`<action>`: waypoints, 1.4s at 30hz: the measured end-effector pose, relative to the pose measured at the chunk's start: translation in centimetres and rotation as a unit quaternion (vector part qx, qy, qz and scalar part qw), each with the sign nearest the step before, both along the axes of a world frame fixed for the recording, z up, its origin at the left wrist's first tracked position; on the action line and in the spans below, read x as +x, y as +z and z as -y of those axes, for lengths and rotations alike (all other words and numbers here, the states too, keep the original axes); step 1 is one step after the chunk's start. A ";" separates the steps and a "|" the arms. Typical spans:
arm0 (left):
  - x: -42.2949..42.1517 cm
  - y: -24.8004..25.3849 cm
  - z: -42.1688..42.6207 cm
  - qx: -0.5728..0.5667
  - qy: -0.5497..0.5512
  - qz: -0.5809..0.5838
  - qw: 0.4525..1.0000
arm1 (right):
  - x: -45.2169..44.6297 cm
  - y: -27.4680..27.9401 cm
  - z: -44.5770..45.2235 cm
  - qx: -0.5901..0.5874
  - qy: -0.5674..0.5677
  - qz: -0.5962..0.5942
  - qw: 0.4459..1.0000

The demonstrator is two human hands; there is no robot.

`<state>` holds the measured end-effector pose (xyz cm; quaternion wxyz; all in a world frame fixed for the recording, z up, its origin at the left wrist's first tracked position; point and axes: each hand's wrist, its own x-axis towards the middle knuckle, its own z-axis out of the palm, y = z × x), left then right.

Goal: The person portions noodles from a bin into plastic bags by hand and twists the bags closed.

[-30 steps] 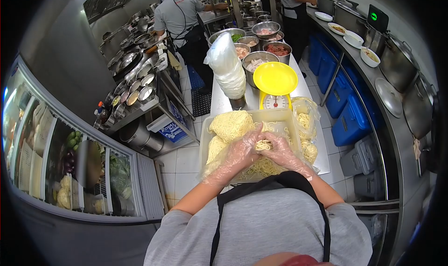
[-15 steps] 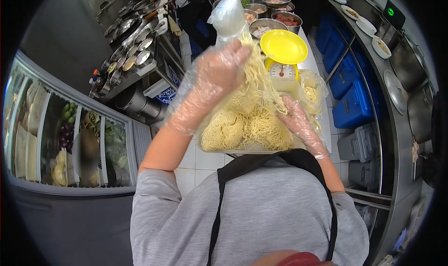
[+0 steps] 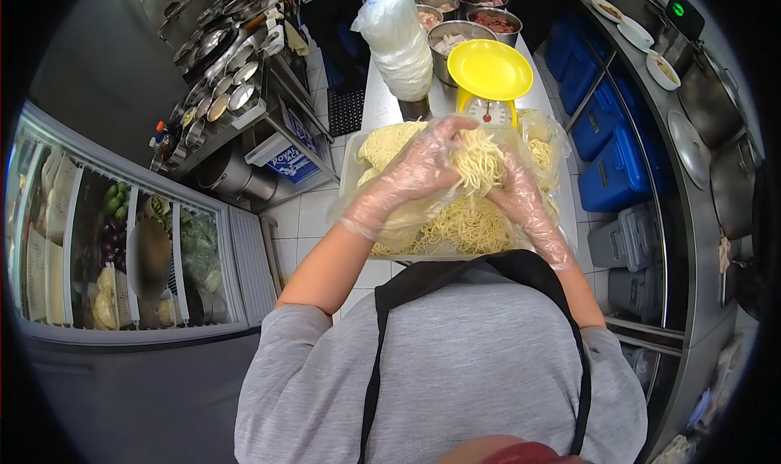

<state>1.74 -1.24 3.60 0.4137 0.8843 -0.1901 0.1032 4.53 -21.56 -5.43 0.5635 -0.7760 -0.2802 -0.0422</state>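
Both hands wear clear plastic gloves. A bundle of yellow noodles [image 3: 477, 161] is gathered between them, above a translucent plastic tub [image 3: 355, 151]. My left hand [image 3: 427, 161] closes on the bundle from the left, fingers curled over its top. My right hand [image 3: 517, 186] cups its right side, the fingers partly hidden by the strands. More noodles [image 3: 465, 226] lie heaped in the tub under the hands. Just behind the tub stands a yellow dial scale [image 3: 488, 112] with a round yellow pan [image 3: 490, 69].
A stack wrapped in clear plastic [image 3: 394, 41] stands left of the scale. Steel bowls [image 3: 493, 26] of meat fill the table's far end. A bag of noodles [image 3: 543, 151] sits right of the tub. Blue bins [image 3: 614, 171] line the right; a glass-topped fridge [image 3: 130, 244] is at left.
My left hand has come down and right from beside the wrapped stack, bringing its raised strands to my right hand. The long hanging noodles are now a compact bundle between both hands.
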 end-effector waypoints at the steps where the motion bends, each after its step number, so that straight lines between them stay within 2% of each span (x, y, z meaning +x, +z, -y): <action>1: -0.5 -0.1 -0.5 -0.058 -0.048 -0.091 0.993 | 0.0 -0.2 0.7 -0.137 -0.023 0.031 0.990; 2: -1.1 0.0 -1.6 -0.081 -0.058 -0.206 0.973 | 0.0 -0.4 1.3 -0.270 -0.044 0.063 0.960; 5: -1.4 -3.1 -3.6 -0.070 -0.022 -0.187 0.980 | 0.5 -2.8 3.0 -0.268 -0.034 0.029 0.962; 6: -1.8 -3.9 -3.9 -0.104 -0.019 -0.160 0.982 | 0.3 -1.9 2.8 -0.268 -0.035 0.027 0.962; 7: -2.2 -4.4 -4.1 -0.103 -0.020 -0.162 0.981 | -0.2 -0.1 2.3 -0.250 0.018 0.011 0.968; 8: -2.5 -4.7 -4.2 0.018 0.017 -0.134 0.991 | -0.5 1.1 1.9 -0.231 0.070 -0.006 0.970; 9: -2.9 -5.0 -4.4 0.138 0.053 -0.103 0.984 | -0.7 1.3 1.6 -0.231 0.069 -0.007 0.971; 11: -4.2 -5.4 -4.6 0.125 0.031 -0.067 0.989 | -1.1 1.4 1.3 -0.203 0.141 0.086 0.965; 13: -5.1 -5.1 -4.3 0.172 0.111 -0.172 0.964 | -1.2 1.4 0.9 -0.206 0.175 0.074 0.960; 14: -5.5 -5.5 -4.4 0.171 0.112 -0.173 0.963 | -1.3 1.3 0.8 -0.210 0.206 0.061 0.954; 15: -5.6 -6.0 -4.6 0.139 0.089 -0.140 0.976 | -1.3 2.4 0.5 -0.211 0.207 0.061 0.954; 16: -5.8 -6.2 -4.6 0.108 0.065 -0.106 0.986 | -1.2 4.5 -0.2 -0.272 0.158 0.012 0.949; 17: -6.0 -6.3 -4.3 0.107 0.064 -0.107 0.986 | -1.1 5.7 -0.9 -0.331 0.109 -0.038 0.937; 18: -6.2 -6.1 -3.8 0.065 0.073 -0.099 0.990 | -0.9 5.6 -1.7 -0.331 0.109 -0.040 0.936; 19: -6.4 -5.9 -3.5 0.024 0.082 -0.089 0.992 | -0.4 5.3 -2.6 -0.292 0.097 0.056 0.950; 20: -6.5 -5.4 -3.4 0.024 0.082 -0.090 0.992 | 0.2 4.9 -3.2 -0.249 0.084 0.152 0.953; 21: -6.6 -4.9 -3.4 0.027 0.085 -0.102 0.991 | 1.1 3.9 -3.7 -0.248 0.083 0.152 0.953; 23: -6.7 -5.0 -3.7 0.030 0.090 -0.114 0.989 | 2.6 1.9 -4.5 -0.369 0.204 0.085 0.903; 25: -6.5 -5.8 -4.5 0.142 0.119 -0.206 0.961 | 2.2 3.1 -3.0 -0.364 0.198 0.091 0.905; 26: -6.9 -6.0 -4.7 0.141 0.127 -0.209 0.959 | 1.6 3.6 -2.3 -0.360 0.196 0.091 0.907; 28: -6.7 -6.3 -4.2 0.171 0.106 -0.093 0.975 | 0.5 4.1 -0.6 -0.330 0.168 0.085 0.925; 29: -6.6 -6.2 -3.8 0.169 0.105 -0.096 0.975 | 0.0 4.4 -0.1 -0.299 0.133 0.077 0.942; 32: -5.9 -5.2 -2.9 0.137 0.086 -0.094 0.982 | -0.4 6.9 -0.1 -0.323 0.099 0.054 0.940; 33: -5.7 -5.4 -3.0 0.088 0.078 -0.053 0.992 | -0.8 7.9 -0.2 -0.323 0.099 0.053 0.940; 34: -5.5 -5.3 -3.0 0.039 0.071 -0.011 0.997 | -1.3 8.9 -0.4 -0.277 0.083 0.042 0.956; 36: -4.9 -3.8 -2.3 0.027 0.063 -0.023 0.997 | -1.9 9.2 -1.1 -0.230 0.066 0.027 0.970; 38: -4.7 -2.0 -1.2 0.015 0.053 -0.033 0.998 | -2.1 8.8 -1.9 -0.012 0.091 -0.057 0.994; 41: -4.6 -1.3 -0.7 -0.043 0.008 -0.079 0.996 | -2.7 8.8 -3.3 -0.029 0.137 -0.056 0.989; 42: -4.4 -2.0 -1.1 -0.068 -0.009 -0.077 0.995 | -2.5 9.5 -2.7 -0.159 0.150 -0.030 0.975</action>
